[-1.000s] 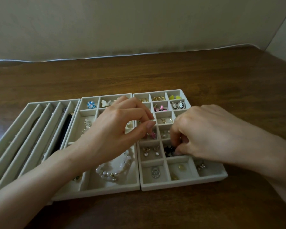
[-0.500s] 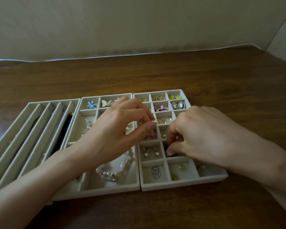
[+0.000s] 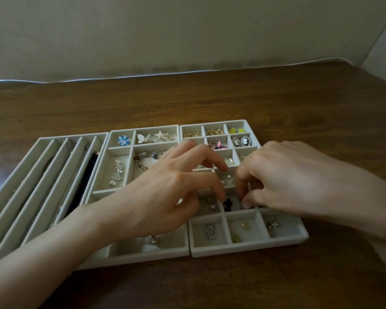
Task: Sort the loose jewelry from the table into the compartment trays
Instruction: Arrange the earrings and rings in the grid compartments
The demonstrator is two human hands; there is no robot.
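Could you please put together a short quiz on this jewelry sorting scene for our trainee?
1. True or false: the yellow pieces lie in the far right corner compartment of the right tray.
2. The starfish brooch shares its compartment with: A) a butterfly piece, B) a wristwatch, C) a coin.
3. Fill in: the right hand's fingertips dip into the compartment holding the ____.
Key: 1 true; 2 A; 3 black piece.
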